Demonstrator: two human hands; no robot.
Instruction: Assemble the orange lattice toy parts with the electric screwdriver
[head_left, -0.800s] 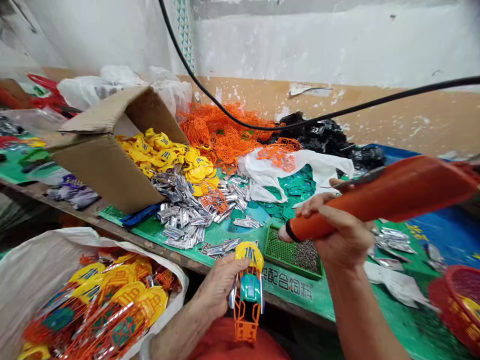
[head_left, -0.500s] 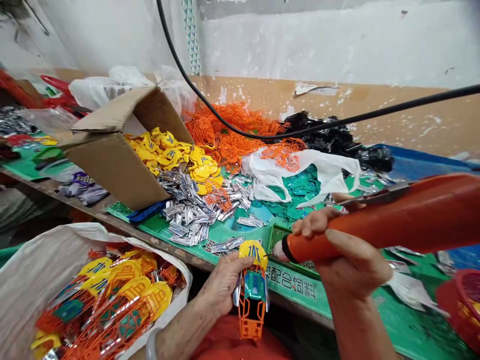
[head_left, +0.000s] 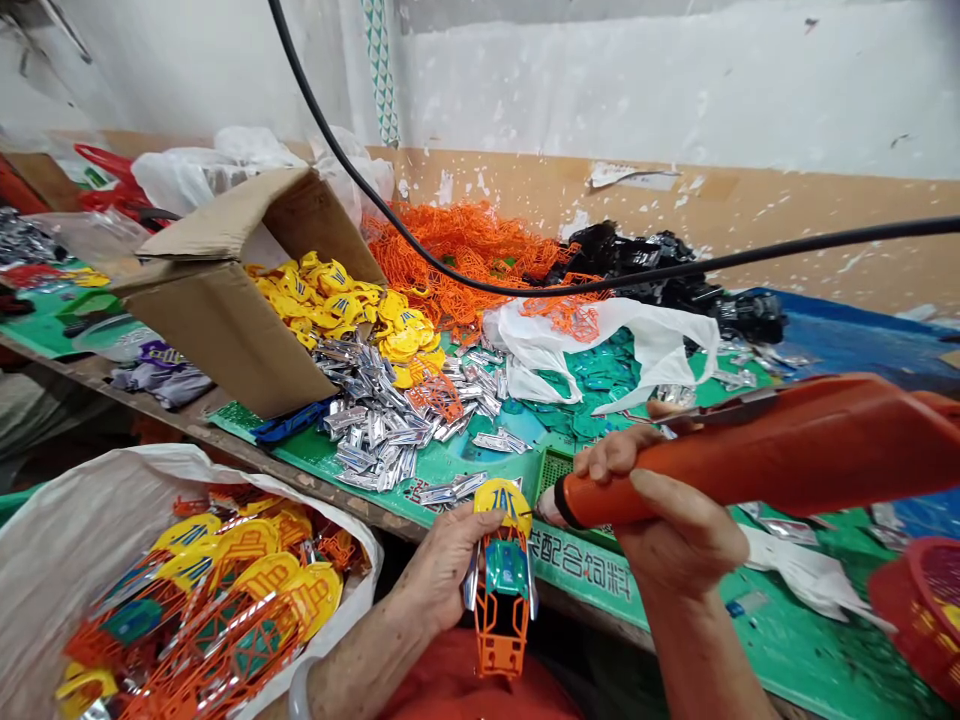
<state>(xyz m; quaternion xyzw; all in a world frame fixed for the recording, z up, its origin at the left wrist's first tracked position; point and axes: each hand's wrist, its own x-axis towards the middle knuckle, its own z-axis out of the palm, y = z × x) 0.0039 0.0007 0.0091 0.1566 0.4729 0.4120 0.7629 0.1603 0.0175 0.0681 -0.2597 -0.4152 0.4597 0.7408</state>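
My left hand [head_left: 442, 565] is closed on a toy car body [head_left: 506, 575], its thumb on the yellow front piece. The body has a green middle, silver sides and an orange lattice frame. In my right hand [head_left: 679, 530] is an orange-red electric screwdriver [head_left: 757, 455], held level with the fingers wrapped round it. Its thin bit points left and meets or nearly meets the edge of the yellow piece; contact is hard to make out. Behind the screwdriver's nose a green basket [head_left: 553, 468] is partly hidden.
A white sack [head_left: 127, 480] of assembled bodies stands at lower left. On the green table are a cardboard box [head_left: 225, 340] of yellow parts, silver strips [head_left: 382, 440], orange frames [head_left: 465, 250] and a white bag [head_left: 525, 350]. A black cable [head_left: 360, 180] hangs across. A red basket [head_left: 911, 610] is at right.
My right hand and the screwdriver have shifted slightly left, and the screwdriver's rear end sits lower. The black cable has swung lower at right. My left hand keeps its grip on the toy car body.
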